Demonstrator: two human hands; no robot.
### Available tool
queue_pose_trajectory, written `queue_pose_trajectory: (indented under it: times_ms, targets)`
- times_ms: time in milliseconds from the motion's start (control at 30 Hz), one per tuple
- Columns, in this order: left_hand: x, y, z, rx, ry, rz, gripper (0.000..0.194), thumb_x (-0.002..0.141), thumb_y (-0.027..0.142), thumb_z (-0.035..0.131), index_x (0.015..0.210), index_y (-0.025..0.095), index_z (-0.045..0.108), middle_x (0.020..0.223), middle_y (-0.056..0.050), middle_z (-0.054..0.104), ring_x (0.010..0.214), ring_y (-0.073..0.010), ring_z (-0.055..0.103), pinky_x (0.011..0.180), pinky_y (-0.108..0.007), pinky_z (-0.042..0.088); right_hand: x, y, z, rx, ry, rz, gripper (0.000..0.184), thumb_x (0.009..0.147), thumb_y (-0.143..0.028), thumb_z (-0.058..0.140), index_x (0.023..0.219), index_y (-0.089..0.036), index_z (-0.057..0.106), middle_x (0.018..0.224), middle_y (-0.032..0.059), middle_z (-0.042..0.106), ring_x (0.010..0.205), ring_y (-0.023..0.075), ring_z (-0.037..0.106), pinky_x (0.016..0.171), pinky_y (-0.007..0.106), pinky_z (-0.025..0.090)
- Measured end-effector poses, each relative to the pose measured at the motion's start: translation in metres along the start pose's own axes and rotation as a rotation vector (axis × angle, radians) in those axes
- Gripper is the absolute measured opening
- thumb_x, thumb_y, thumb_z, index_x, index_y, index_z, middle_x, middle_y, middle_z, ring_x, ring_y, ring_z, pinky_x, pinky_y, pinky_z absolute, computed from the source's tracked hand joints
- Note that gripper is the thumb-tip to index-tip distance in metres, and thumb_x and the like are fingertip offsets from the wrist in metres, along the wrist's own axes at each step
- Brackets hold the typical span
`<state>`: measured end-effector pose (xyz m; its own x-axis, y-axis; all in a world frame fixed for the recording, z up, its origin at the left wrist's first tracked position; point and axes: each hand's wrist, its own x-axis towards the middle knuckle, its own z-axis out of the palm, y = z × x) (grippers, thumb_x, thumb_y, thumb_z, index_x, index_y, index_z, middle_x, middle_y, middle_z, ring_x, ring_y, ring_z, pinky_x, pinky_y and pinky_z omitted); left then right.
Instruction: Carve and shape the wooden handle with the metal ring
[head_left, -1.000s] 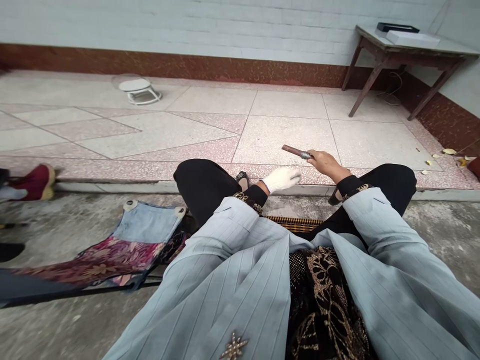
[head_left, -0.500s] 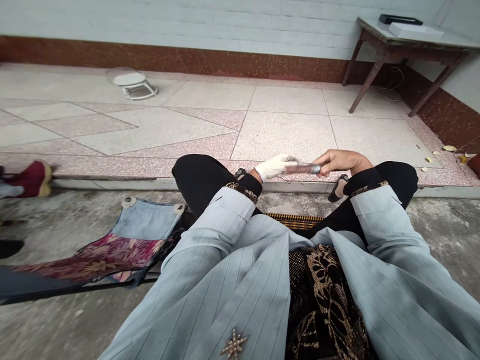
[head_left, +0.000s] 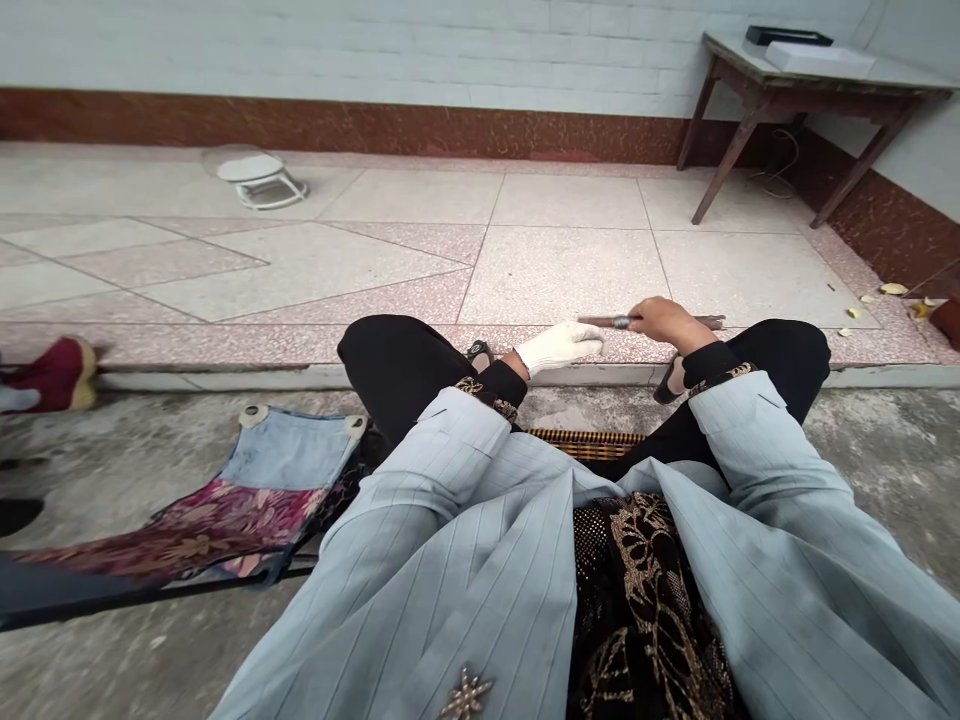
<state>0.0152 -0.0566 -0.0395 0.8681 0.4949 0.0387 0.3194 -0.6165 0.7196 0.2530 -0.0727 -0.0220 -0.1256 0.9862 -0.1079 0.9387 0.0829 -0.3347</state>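
Note:
My right hand [head_left: 664, 319] is closed around a thin brown stick [head_left: 596, 321], which has a silvery band wrapped round it just left of my fingers. The stick lies nearly level, and its other end sticks out to the right past my wrist. My left hand [head_left: 564, 345], in a white knit glove, is below the stick's left end. Its fingers reach to the right, slightly bent, and I see nothing in them. Whether the glove touches the stick, I cannot tell. Both hands are in front of my knees, above the edge of the tiled step.
A low white stool [head_left: 259, 178] stands on the tiled floor [head_left: 555, 270]. At the back right is a wooden table [head_left: 750, 70] with boxes on it. A folding fabric chair [head_left: 289, 450] is on my left, near another person's red shoe [head_left: 64, 375]. Yellowish scraps [head_left: 892, 289] lie far right.
My left hand has come off the stick and dropped slightly below it. My right hand now holds the stick further along, with its right end showing beyond the wrist. The view has shifted slightly.

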Motion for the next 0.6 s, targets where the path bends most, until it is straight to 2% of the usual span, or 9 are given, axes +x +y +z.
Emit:
queue_pose_trajectory:
  times_ms: [100, 167, 267, 300, 333, 400, 467, 533, 600]
  targets:
    - [0.001, 0.001, -0.007, 0.068, -0.027, -0.011, 0.029, 0.089, 0.032, 0.050, 0.098, 0.015, 0.072, 0.091, -0.003, 0.070, 0.085, -0.0153, 0.061, 0.079, -0.022, 0.042, -0.006, -0.003, 0.000, -0.004, -0.432, -0.014, 0.015, 0.069, -0.022, 0.078, 0.057, -0.019, 0.069, 0.051, 0.0029, 0.058, 0.049, 0.0132, 0.052, 0.052, 0.028, 0.035]
    - [0.002, -0.002, -0.010, 0.080, -0.032, -0.011, 0.027, 0.087, 0.029, 0.051, 0.097, 0.014, 0.072, 0.091, -0.003, 0.070, 0.086, -0.0151, 0.061, 0.081, -0.022, 0.043, -0.011, -0.007, -0.004, 0.080, -0.643, -0.060, 0.015, 0.068, -0.026, 0.080, 0.060, -0.017, 0.070, 0.051, 0.0018, 0.059, 0.047, 0.0120, 0.051, 0.052, 0.027, 0.036]
    - [0.004, -0.009, -0.013, 0.034, -0.031, -0.003, 0.029, 0.088, 0.030, 0.050, 0.096, 0.013, 0.071, 0.090, -0.003, 0.070, 0.085, -0.0152, 0.061, 0.081, -0.023, 0.043, -0.023, -0.012, -0.020, 0.358, -0.850, -0.280, 0.020, 0.073, -0.033, 0.077, 0.083, -0.016, 0.078, 0.068, 0.0013, 0.067, 0.058, 0.0110, 0.055, 0.059, 0.026, 0.041]
    - [0.004, -0.012, -0.013, -0.002, -0.020, 0.001, 0.030, 0.089, 0.032, 0.050, 0.097, 0.013, 0.070, 0.090, -0.004, 0.069, 0.085, -0.0153, 0.061, 0.080, -0.024, 0.044, -0.026, -0.012, -0.027, 0.458, -0.851, -0.360, 0.026, 0.075, -0.036, 0.076, 0.091, -0.016, 0.078, 0.072, 0.0009, 0.068, 0.062, 0.0112, 0.057, 0.063, 0.025, 0.043]
    - [0.004, -0.014, -0.011, -0.049, 0.005, 0.003, 0.031, 0.089, 0.035, 0.051, 0.098, 0.013, 0.070, 0.090, -0.004, 0.069, 0.083, -0.0152, 0.061, 0.078, -0.024, 0.044, -0.030, -0.012, -0.033, 0.551, -0.780, -0.408, 0.032, 0.076, -0.038, 0.075, 0.099, -0.016, 0.077, 0.075, 0.0003, 0.068, 0.065, 0.0111, 0.057, 0.065, 0.025, 0.043]
    - [0.003, -0.016, -0.007, -0.165, 0.071, -0.004, 0.033, 0.090, 0.039, 0.052, 0.101, 0.014, 0.069, 0.084, -0.004, 0.066, 0.073, -0.0132, 0.058, 0.069, -0.024, 0.044, -0.035, -0.010, -0.042, 0.719, -0.539, -0.411, 0.031, 0.078, -0.037, 0.075, 0.099, -0.014, 0.076, 0.076, 0.0003, 0.067, 0.066, 0.0107, 0.055, 0.064, 0.025, 0.042]
    - [0.002, -0.014, -0.002, -0.264, 0.089, -0.028, 0.033, 0.093, 0.041, 0.050, 0.101, 0.015, 0.068, 0.074, -0.002, 0.060, 0.060, -0.0098, 0.049, 0.058, -0.021, 0.038, -0.035, -0.008, -0.043, 0.882, -0.264, -0.341, 0.025, 0.082, -0.036, 0.071, 0.089, -0.013, 0.073, 0.076, 0.0023, 0.066, 0.064, 0.0100, 0.053, 0.061, 0.024, 0.041]
    - [0.001, -0.011, 0.002, -0.321, 0.055, -0.018, 0.031, 0.094, 0.040, 0.048, 0.098, 0.015, 0.066, 0.072, -0.001, 0.058, 0.056, -0.0081, 0.043, 0.053, -0.020, 0.034, -0.030, -0.007, -0.037, 1.009, -0.037, -0.235, 0.021, 0.084, -0.034, 0.068, 0.083, -0.013, 0.069, 0.078, 0.0045, 0.066, 0.063, 0.0097, 0.052, 0.058, 0.025, 0.039]
    - [0.001, -0.008, 0.004, -0.325, 0.025, 0.031, 0.029, 0.093, 0.038, 0.050, 0.095, 0.015, 0.066, 0.080, -0.002, 0.061, 0.061, -0.0081, 0.046, 0.056, -0.020, 0.035, -0.022, -0.008, -0.028, 1.018, 0.077, -0.134, 0.017, 0.084, -0.029, 0.068, 0.080, -0.013, 0.067, 0.077, 0.0057, 0.065, 0.061, 0.0097, 0.052, 0.055, 0.025, 0.036]
